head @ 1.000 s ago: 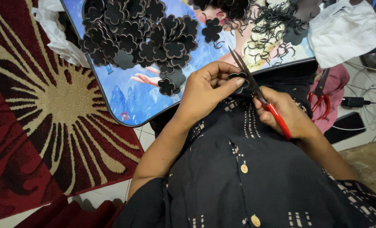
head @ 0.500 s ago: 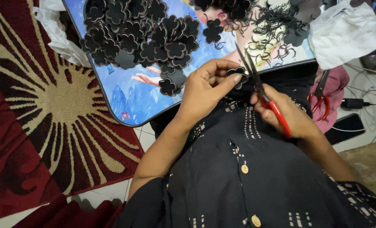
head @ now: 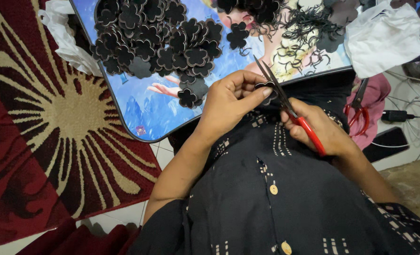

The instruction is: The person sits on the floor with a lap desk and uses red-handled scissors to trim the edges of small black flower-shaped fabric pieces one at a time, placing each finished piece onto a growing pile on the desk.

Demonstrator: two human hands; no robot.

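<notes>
blue picture tray (head: 139,108) of black flower cutouts (head: 153,38) over red patterned rug (head: 44,118)

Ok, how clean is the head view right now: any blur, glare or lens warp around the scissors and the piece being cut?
Head view: even, soft light, no hard shadows. The scissors and right hand look sharp, no motion blur. The small black piece in the left hand merges with the dark shirt behind. Mild sheen on the glossy picture board. Wide-angle bending shows at the edges, on the red rug.
</notes>
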